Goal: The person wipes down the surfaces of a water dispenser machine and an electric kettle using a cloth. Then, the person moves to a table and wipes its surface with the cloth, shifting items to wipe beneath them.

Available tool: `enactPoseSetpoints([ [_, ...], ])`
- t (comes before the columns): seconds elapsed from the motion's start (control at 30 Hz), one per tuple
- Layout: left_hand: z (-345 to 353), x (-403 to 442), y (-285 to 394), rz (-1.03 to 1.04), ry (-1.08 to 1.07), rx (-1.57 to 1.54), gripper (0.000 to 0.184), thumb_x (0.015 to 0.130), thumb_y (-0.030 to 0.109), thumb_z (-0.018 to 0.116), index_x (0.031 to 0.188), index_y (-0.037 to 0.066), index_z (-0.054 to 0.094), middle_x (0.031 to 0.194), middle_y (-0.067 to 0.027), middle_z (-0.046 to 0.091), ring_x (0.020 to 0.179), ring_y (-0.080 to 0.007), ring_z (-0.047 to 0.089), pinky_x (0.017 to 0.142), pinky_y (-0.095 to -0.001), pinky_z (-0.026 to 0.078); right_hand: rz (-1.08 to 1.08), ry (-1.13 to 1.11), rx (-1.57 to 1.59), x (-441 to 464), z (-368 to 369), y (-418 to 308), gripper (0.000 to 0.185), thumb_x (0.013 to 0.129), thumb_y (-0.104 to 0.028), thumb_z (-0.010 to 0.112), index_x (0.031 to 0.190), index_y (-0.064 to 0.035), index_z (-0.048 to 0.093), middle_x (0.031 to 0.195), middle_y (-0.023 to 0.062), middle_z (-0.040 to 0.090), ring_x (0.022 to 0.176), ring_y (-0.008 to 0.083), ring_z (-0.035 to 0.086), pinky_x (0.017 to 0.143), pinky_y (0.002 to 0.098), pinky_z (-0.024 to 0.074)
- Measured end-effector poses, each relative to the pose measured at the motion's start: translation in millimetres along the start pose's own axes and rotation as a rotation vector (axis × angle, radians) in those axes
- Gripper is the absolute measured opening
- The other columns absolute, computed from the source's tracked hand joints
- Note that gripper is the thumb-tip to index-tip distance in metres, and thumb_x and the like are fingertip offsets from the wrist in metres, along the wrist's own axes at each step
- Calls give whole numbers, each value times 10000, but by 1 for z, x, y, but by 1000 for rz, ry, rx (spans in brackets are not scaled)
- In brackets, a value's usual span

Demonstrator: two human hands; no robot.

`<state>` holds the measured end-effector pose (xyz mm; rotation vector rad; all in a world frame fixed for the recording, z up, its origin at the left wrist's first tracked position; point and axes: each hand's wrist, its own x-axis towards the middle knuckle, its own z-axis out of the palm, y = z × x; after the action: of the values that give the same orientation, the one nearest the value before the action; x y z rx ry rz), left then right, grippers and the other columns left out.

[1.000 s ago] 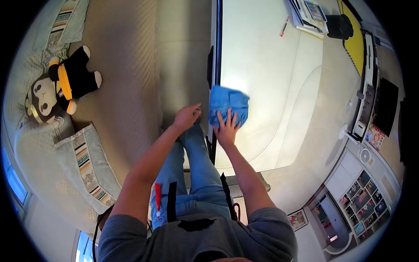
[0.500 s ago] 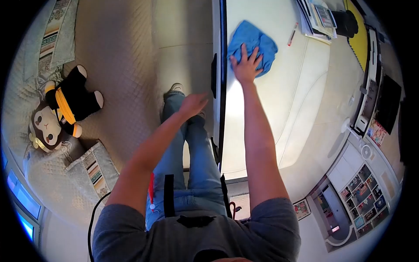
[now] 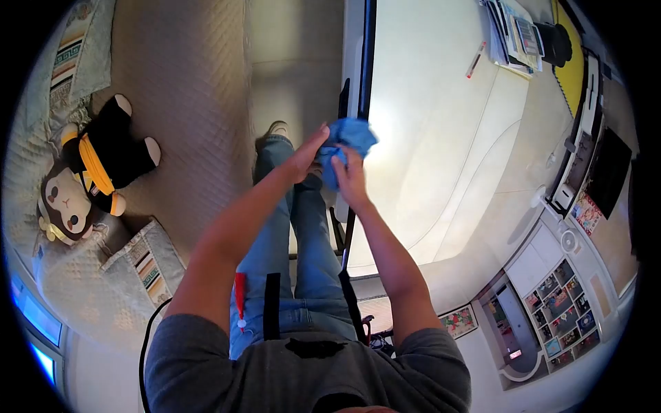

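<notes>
A crumpled blue cloth (image 3: 352, 134) is bunched up at the left edge of the white table (image 3: 420, 172), partly over the edge and above my legs. My right hand (image 3: 351, 180) grips its lower part, thumb and fingers pressed into the folds. On the cloth's left side, my left hand (image 3: 308, 155) has its fingers against the fabric and appears to pinch it; some of its fingertips are hidden.
A red-and-white pen (image 3: 475, 60) lies on the table near a stack of papers and booklets (image 3: 513, 38) and a black object (image 3: 554, 43). To the left, a plush toy (image 3: 103, 158) rests on a quilted sofa (image 3: 200, 103).
My right hand has lifted the cloth off the tabletop and brought it left to the table edge. My left hand, empty before, has come up to meet it. The cloth is now bunched.
</notes>
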<state>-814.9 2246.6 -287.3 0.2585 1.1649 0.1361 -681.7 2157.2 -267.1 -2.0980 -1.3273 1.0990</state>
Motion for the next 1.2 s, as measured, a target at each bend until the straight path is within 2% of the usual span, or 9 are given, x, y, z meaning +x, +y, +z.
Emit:
enactPoseSetpoints([
  [0.07, -10, -2, -11, -160, -282, -562, 645, 888, 364, 608, 1433, 164, 327, 1211, -100, 572, 1095, -245, 569, 957, -404, 452, -38, -161, 308, -15, 14, -13, 441, 904, -249, 573, 1307, -87, 495, 1255, 208, 523, 1159, 389, 485, 1021, 446, 356],
  [0.2, -35, 3, -22, 91, -12, -519, 658, 833, 126, 580, 1430, 170, 307, 1162, -112, 573, 1035, -257, 596, 858, -408, 524, -357, -197, -180, 11, -22, -41, 514, 836, -137, 594, 1335, -88, 483, 1269, 168, 553, 1195, 322, 494, 1035, 430, 347],
  [0.33, -51, 42, 9, 240, 51, -522, 627, 854, 143, 569, 1427, 178, 315, 1129, -102, 570, 969, -234, 606, 795, -400, 536, -323, 353, -300, 76, -63, 1, 451, 876, -213, 590, 1293, -70, 501, 1316, 189, 484, 1224, 371, 434, 1056, 478, 291],
  [0.5, -16, 118, 45, 440, 28, -492, 561, 901, 245, 571, 1410, 157, 352, 1163, -93, 562, 996, -241, 589, 835, -388, 505, -137, 596, -732, 119, -63, 75, 521, 962, -432, 418, 1401, -152, 411, 1478, 125, 333, 1345, 330, 319, 1084, 541, 207],
  [0.57, 0, 154, 45, 430, 54, -491, 531, 916, 283, 576, 1392, 139, 390, 1214, -103, 564, 1068, -271, 581, 903, -401, 481, -113, 599, -730, 121, -60, 82, 563, 956, -500, 379, 1416, -176, 398, 1500, 115, 307, 1366, 318, 293, 1088, 535, 201],
  [0.67, 29, 180, 26, 470, 116, 250, 701, 953, 367, 493, 1495, 63, 169, 1488, -200, 316, 1364, -326, 324, 1111, -356, 241, -121, 585, -716, 120, -63, 79, 572, 943, -508, 401, 1411, -180, 410, 1499, 127, 300, 1361, 335, 291, 1093, 534, 192],
  [0.8, 29, 222, -33, 772, 205, 317, 646, 965, 316, 485, 1471, 28, 204, 1399, -298, 387, 1278, -404, 417, 1063, -396, 324, -120, 582, -725, 118, -63, 79, 572, 940, -508, 409, 1404, -174, 418, 1498, 128, 304, 1362, 336, 290, 1095, 530, 191],
  [1.07, 40, 161, -156, 801, 420, 439, 587, 952, 245, 508, 1440, 16, 276, 1283, -320, 470, 1157, -459, 484, 958, -457, 396, -123, 586, -725, 117, -63, 77, 566, 948, -492, 405, 1408, -163, 415, 1494, 134, 309, 1364, 335, 289, 1097, 531, 187],
  [1.2, 38, 163, -164, 521, 348, 376, 584, 959, 276, 502, 1443, 31, 285, 1330, -311, 438, 1206, -448, 456, 1003, -449, 372, -134, 583, -717, 119, -63, 77, 565, 950, -487, 404, 1408, -157, 414, 1492, 138, 311, 1365, 335, 288, 1095, 533, 188],
])
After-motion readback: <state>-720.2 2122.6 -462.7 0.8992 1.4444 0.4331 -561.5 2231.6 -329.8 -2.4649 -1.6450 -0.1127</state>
